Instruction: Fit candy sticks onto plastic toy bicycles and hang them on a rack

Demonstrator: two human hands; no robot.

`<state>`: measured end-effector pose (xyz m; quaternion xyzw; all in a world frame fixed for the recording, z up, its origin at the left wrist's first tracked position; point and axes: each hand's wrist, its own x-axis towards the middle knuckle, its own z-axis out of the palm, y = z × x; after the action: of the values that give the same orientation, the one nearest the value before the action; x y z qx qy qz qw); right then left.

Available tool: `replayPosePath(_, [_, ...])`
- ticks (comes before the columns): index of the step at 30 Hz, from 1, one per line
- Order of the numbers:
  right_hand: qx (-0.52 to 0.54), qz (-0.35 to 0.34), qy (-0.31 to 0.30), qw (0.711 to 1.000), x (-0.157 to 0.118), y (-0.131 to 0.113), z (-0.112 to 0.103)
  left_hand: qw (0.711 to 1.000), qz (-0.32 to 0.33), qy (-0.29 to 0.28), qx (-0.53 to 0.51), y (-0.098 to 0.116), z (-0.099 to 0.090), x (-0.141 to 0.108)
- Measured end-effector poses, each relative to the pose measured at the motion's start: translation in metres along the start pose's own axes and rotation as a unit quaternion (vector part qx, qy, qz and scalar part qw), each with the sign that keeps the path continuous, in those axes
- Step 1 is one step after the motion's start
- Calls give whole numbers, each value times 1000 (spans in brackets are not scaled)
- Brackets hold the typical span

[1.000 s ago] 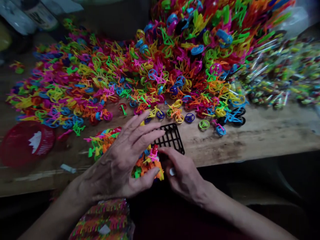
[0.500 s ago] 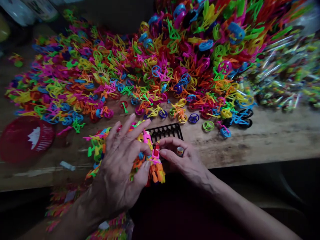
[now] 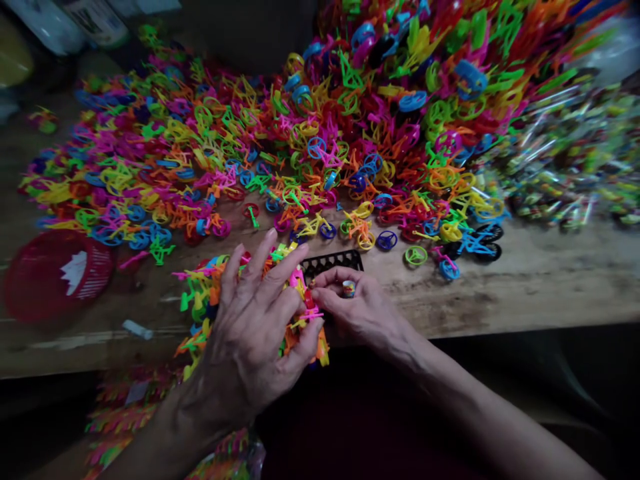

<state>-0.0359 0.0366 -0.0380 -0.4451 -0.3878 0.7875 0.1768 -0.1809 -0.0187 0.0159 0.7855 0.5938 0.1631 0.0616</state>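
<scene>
My left hand [image 3: 265,320] lies over a cluster of small bright plastic toys [image 3: 197,283], its middle, ring and little fingers spread. Its thumb and bent index finger close on a pink plastic toy piece [image 3: 314,315] at the cluster's right end. From the right, my right hand [image 3: 350,300] pinches a small red plastic piece [image 3: 309,298] against the pink one; its fingertips partly hide it. A small white printed band [image 3: 349,288] shows at a finger of that hand. Just beyond is a black slotted plastic rack [image 3: 333,262], partly covered by the hands and toys.
A large heap of coloured toy bicycle parts [image 3: 225,153] spreads across the wooden table [image 3: 480,300]. Clear-wrapped pieces [image 3: 560,160] are piled at right. At left are a red plastic basket [image 3: 30,280] and a small whitish strip [image 3: 137,329]. More toys [image 3: 125,413] lie below the table edge.
My left thumb has moved right, onto the pink piece. My right fingers have come slightly left and closer over the red piece. The view has shifted a little.
</scene>
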Motion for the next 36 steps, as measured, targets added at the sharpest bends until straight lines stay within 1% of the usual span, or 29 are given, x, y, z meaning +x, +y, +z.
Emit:
replayPosePath(3, [-34, -11, 19, 999, 1, -5, 2, 999, -22, 11, -29, 0, -4, 1])
replayPosePath(6, [-74, -56, 30, 995, -1, -7, 2, 997, -40, 6, -62, -2, -11, 3])
replayPosePath(7, [-89, -70, 34, 993, -1, -6, 3, 998, -33, 1, -58, -3, -12, 4])
replayPosePath(9, [-121, -91, 36, 988, -1, -2, 4, 999, 1, -3, -40, -6, -13, 4])
replayPosePath(11, [-145, -102, 31, 984, 1, 2, 6, 999, 35, 4, -36, -10, -8, 4])
replayPosePath(13, [-162, -105, 19, 981, 2, 6, 5, 998, 50, 21, -43, -15, 0, 2])
replayPosePath(15, [-176, -106, 17, 979, 0, 5, -2, 996, 67, 43, -36, -21, 9, -1])
replayPosePath(16, [-192, -114, 30, 974, -2, 2, -8, 995, 77, 52, -26, -23, 12, -2])
replayPosePath(17, [-214, -134, 62, 966, -4, -2, -16, 994, 87, 58, -16, -25, 14, -3])
replayPosePath(18, [-244, -167, 107, 949, -6, -6, -26, 994, 94, 57, -6, -25, 15, -3])
replayPosePath(19, [-282, -207, 158, 923, -8, -12, -36, 994, 95, 57, 0, -25, 15, -3])
replayPosePath(20, [-321, -252, 211, 888, -8, -17, -47, 994, 90, 58, 1, -24, 14, -3])
replayPosePath(21, [-362, -286, 250, 851, -6, -23, -56, 995, 82, 59, -5, -23, 13, -3])
replayPosePath(22, [-403, -307, 277, 817, -4, -27, -64, 995, 69, 64, -15, -21, 13, -2])
replayPosePath(23, [-443, -316, 292, 787, 0, -30, -68, 996, 56, 71, -27, -19, 12, -1])
replayPosePath(25, [-521, -299, 303, 740, 10, -34, -69, 995, 47, 77, -37, -18, 11, 0])
replayPosePath(29, [-635, -216, 327, 666, 27, -28, -54, 995, 54, 70, -36, -19, 11, 0])
replayPosePath(30, [-654, -198, 327, 653, 29, -26, -51, 995, 48, 73, -43, -19, 11, -1])
replayPosePath(32, [-675, -181, 318, 641, 29, -24, -50, 995, 37, 78, -56, -18, 12, -1])
replayPosePath(34, [-674, -190, 313, 642, 25, -23, -53, 994, 25, 78, -66, -16, 12, 0])
replayPosePath(36, [-659, -220, 319, 645, 18, -26, -58, 995, 14, 73, -71, -14, 11, 1])
